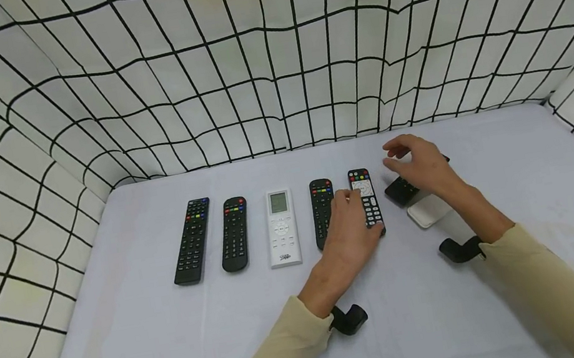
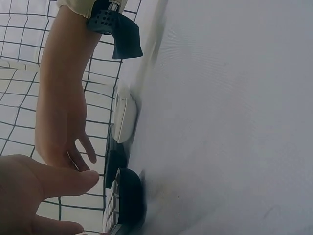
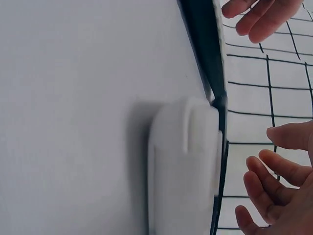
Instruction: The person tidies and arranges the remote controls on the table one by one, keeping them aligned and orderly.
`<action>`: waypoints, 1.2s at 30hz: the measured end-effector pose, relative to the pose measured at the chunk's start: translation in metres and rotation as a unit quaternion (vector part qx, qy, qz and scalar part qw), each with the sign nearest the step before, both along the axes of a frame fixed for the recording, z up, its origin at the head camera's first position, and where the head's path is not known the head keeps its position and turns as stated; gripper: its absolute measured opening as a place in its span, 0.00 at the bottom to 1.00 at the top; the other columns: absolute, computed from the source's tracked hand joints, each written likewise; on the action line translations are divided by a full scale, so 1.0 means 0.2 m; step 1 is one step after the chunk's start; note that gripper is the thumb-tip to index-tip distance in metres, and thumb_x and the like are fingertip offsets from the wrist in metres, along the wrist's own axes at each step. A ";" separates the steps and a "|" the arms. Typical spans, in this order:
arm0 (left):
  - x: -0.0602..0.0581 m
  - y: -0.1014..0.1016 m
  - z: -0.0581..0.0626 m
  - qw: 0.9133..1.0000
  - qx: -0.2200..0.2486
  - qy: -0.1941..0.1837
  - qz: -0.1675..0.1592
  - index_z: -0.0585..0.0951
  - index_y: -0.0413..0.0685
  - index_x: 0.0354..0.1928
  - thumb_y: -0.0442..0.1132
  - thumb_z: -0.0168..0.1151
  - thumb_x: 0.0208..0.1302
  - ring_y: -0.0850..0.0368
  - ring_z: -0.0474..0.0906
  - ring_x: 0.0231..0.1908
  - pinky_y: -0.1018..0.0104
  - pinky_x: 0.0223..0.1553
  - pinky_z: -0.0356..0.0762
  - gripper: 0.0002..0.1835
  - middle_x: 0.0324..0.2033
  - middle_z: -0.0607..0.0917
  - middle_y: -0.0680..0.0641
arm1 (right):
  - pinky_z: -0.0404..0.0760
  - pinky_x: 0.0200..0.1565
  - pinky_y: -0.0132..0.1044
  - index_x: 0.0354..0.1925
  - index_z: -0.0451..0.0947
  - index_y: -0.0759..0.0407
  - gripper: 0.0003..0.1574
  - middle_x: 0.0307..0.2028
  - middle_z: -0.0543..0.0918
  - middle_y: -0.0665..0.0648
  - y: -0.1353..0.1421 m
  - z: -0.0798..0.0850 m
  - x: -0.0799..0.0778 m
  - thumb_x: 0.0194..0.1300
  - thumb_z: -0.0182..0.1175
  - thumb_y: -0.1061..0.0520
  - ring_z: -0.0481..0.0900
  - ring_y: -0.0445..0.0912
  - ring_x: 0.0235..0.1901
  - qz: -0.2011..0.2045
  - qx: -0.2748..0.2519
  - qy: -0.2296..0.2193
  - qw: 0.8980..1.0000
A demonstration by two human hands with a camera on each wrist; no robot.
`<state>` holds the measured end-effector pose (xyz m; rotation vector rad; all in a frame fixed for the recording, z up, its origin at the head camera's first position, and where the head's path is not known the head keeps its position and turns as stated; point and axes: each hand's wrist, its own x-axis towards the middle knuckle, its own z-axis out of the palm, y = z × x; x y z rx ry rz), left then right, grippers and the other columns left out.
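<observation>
Under the L hand (image 1: 349,229), the 5th remote (image 1: 366,200) was being lined up w/ flat fingers; two remotes (image 1: 416,198) were left under the relaxed, empty R hand (image 1: 422,169).

both arms wear long, close-fitting beige sleeves (image 1: 543,282) that end at the wrists, leaving the hands bare. under each wrist sits a small black camera mount (image 1: 349,319), a rounded block; in the left wrist view the right one (image 2: 115,24) shows a perforated black plate and a silver screw.
</observation>
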<state>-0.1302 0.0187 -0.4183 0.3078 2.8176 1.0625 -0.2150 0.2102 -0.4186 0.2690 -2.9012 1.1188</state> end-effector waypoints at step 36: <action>-0.11 0.25 -0.04 0.999 -0.004 0.024 -0.027 0.71 0.40 0.72 0.37 0.67 0.71 0.52 0.75 0.68 0.67 0.68 0.76 0.30 0.70 0.73 0.41 | 0.72 0.63 0.66 0.66 0.70 0.75 0.32 0.62 0.75 0.80 0.35 -0.04 0.00 0.79 0.54 0.50 0.72 0.72 0.63 -0.110 0.031 -0.083 0.990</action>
